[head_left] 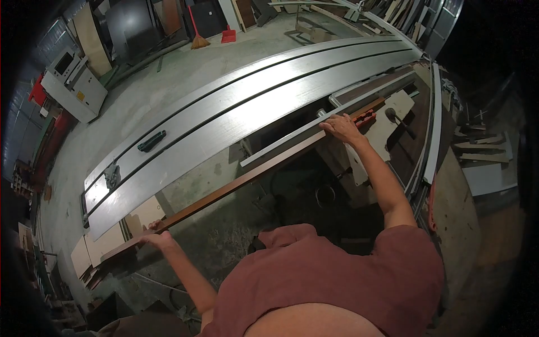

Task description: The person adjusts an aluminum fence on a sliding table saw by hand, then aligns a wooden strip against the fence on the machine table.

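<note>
A long, narrow brown wooden strip runs slantwise from lower left to upper right in front of me. My left hand grips it near its lower-left end, with the thumb on the near side and fingers on the far side. Farther along, my right hand is closed over the strip, beside a grey metal fence bar. Just past my right fingers lies a red-orange tool, partly hidden by the hand. A black knob-ended lever stands to its right on a pale plate.
Beyond the strip stretches a long grooved metal sliding table, with a dark green object and a crumpled glove-like item on it. Cardboard-coloured panels are stacked at lower left. A white control cabinet stands far left.
</note>
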`<state>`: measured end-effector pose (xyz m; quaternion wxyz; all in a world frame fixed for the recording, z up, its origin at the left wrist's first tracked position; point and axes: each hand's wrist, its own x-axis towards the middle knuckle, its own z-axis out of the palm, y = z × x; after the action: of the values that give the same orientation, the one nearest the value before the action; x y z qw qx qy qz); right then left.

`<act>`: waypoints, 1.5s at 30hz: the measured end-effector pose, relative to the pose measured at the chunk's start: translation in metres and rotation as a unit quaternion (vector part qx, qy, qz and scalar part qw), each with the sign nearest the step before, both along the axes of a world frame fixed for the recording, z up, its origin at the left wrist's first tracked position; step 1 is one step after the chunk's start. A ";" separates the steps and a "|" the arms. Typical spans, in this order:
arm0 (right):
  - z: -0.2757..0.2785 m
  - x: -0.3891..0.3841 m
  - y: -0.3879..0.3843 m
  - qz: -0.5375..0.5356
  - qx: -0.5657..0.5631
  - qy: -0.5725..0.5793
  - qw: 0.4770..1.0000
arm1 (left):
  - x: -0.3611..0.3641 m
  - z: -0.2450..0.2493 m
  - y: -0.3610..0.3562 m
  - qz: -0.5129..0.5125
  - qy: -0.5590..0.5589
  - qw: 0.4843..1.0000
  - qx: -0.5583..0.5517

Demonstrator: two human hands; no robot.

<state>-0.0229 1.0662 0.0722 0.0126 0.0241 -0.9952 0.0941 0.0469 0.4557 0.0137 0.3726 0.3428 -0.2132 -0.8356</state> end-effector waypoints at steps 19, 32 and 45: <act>-0.011 -0.016 0.065 -0.001 -0.025 0.016 1.000 | -0.004 -0.011 0.061 -0.003 -0.022 1.000 -0.010; -0.014 -0.021 0.085 0.001 -0.013 0.022 1.000 | -0.012 -0.021 0.074 -0.004 -0.031 0.999 -0.035; -0.010 -0.024 0.095 0.005 0.002 0.016 1.000 | -0.016 -0.020 0.083 -0.001 -0.011 1.000 -0.003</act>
<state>-0.0472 1.1617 0.0619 0.0278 0.0309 -0.9949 0.0915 0.0313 0.5385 -0.0066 0.3707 0.3511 -0.2196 -0.8313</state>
